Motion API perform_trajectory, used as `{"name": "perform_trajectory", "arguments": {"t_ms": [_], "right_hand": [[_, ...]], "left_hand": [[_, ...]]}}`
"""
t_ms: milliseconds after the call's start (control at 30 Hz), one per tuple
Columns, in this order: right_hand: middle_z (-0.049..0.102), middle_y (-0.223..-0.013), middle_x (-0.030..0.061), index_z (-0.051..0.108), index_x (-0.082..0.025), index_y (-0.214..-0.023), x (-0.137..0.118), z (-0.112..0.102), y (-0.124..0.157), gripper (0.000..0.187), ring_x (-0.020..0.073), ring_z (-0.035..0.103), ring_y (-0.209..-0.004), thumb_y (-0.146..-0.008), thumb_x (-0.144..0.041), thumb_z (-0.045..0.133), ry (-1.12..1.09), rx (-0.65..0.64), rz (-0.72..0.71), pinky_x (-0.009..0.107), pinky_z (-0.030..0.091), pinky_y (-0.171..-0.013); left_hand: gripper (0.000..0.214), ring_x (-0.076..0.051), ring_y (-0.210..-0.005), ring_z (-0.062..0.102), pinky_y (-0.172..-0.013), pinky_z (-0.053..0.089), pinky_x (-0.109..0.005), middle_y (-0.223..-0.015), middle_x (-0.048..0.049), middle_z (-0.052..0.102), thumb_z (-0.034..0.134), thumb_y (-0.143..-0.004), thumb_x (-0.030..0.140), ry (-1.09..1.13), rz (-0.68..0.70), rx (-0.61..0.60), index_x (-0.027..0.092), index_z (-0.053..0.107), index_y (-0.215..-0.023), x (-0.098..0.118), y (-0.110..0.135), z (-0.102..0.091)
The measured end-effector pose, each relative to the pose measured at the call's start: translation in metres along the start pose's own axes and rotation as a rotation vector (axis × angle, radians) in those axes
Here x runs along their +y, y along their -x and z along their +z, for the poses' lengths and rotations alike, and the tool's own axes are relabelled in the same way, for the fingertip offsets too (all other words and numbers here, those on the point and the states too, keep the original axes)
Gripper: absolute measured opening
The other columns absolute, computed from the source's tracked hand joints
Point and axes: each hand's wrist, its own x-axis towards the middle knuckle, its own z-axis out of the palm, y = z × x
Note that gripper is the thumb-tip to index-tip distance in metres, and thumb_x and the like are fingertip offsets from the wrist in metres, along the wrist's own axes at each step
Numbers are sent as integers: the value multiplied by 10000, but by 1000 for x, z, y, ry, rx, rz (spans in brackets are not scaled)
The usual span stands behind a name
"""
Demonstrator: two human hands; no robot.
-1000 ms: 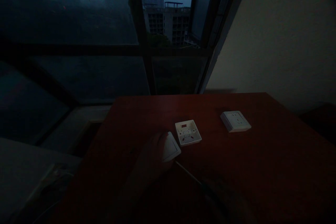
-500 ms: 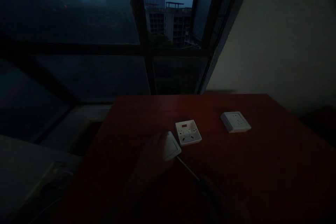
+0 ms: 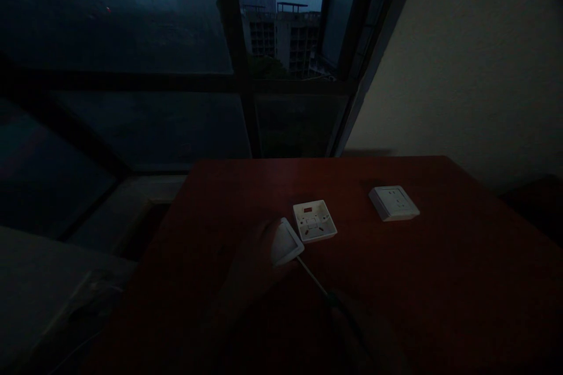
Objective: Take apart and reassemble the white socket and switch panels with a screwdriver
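My left hand [image 3: 257, 252] is closed around a white socket faceplate [image 3: 287, 243], gripping it from the left. In my right hand [image 3: 356, 319], dim in the shadow, is a screwdriver [image 3: 313, 277] with a thin shaft and a dark handle. Its tip meets the faceplate's lower right edge. Just behind the faceplate lies an open white mounting box [image 3: 315, 221], its hollow side up, with slots in its floor. Farther right sits a white socket [image 3: 394, 203] on its box, its holes facing up.
All of this rests on a reddish-brown table [image 3: 246, 181]. Dark-framed windows [image 3: 240, 58] stand beyond its far edge, and a pale wall [image 3: 475, 70] rises at the right. A pale ledge [image 3: 158, 187] runs along the left side.
The faceplate has tilted a little in my left hand, its inner panel now showing a different shade. My right hand and the screwdriver have shifted slightly left and up.
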Motion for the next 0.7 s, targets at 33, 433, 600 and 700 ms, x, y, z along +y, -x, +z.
{"name": "perform_trajectory", "arguments": {"t_ms": [33, 433, 600, 700], "right_hand": [[697, -1144, 48, 669, -280, -1152, -1, -1, 0, 374, 225, 668, -1019, -931, -427, 405, -8, 4, 8, 311, 544, -871], [697, -1146, 55, 667, -260, -1150, 4, -2, -2, 370, 223, 668, -1017, -916, -424, 433, -29, -31, 34, 319, 541, -872], [686, -1166, 60, 641, -280, -1190, 9, 2, 1, 384, 251, 653, -1051, -892, -452, 470, -23, -24, 33, 356, 529, -905], [678, -1183, 55, 624, -309, -1208, 11, 3, 3, 398, 263, 645, -1063, -883, -484, 474, -19, 12, 33, 368, 529, -908]], "left_hand": [[787, -319, -1261, 452, -1033, 398, -478, -1400, -108, 448, 744, -678, 397, 41, 7, -12, 237, 410, -1372, 0, 0, -1], [669, -284, -1309, 402, -1069, 352, -458, -1438, -116, 413, 639, -804, 415, -20, 54, 98, 204, 385, -1385, -20, -30, -40], [710, -315, -1305, 397, -1056, 350, -467, -1425, -135, 424, 644, -784, 427, -181, 119, 31, 187, 375, -1395, -34, -59, -41], [720, -315, -1288, 415, -1056, 348, -459, -1411, -133, 442, 647, -776, 497, -182, 176, 3, 183, 403, -1376, -35, -71, -37]]}}
